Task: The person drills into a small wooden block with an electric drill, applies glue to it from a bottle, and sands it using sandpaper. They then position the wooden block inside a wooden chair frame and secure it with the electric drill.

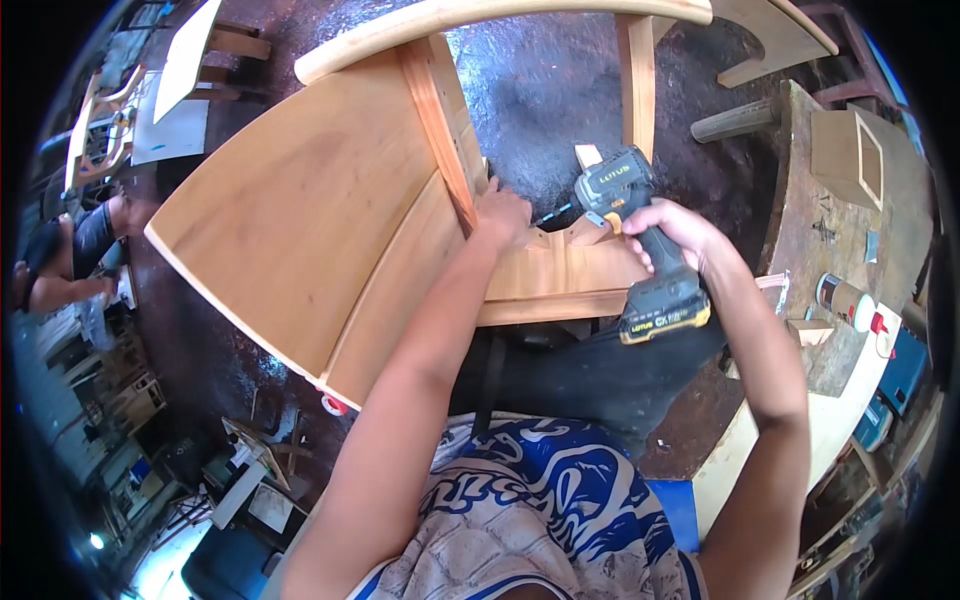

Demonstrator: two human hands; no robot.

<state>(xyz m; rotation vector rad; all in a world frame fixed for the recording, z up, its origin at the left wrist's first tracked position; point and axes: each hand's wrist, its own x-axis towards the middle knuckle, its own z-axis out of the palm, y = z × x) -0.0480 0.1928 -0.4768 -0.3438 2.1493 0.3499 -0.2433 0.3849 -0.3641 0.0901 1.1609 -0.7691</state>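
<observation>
A cordless drill (640, 240) is gripped in my right hand (672, 232), its long bit pointing left toward my left hand. My left hand (503, 215) rests at the inner corner of a wooden furniture frame, beside an upright slat (438, 125); its fingertips are partly hidden, and I cannot make out whether they hold anything. The bit's tip is close to the left fingers. A large curved wooden panel (300, 180) spreads out on the left, and a rounded rail (500, 18) crosses the top. Below the drill lies a flat wooden crosspiece (560, 275).
A workbench (800, 225) on the right bears a wooden box (848, 155), a white glue bottle (845, 303) and a small wood block (810, 331). Another person (75, 250) is at the far left. A red tape roll (334, 405) lies below the panel.
</observation>
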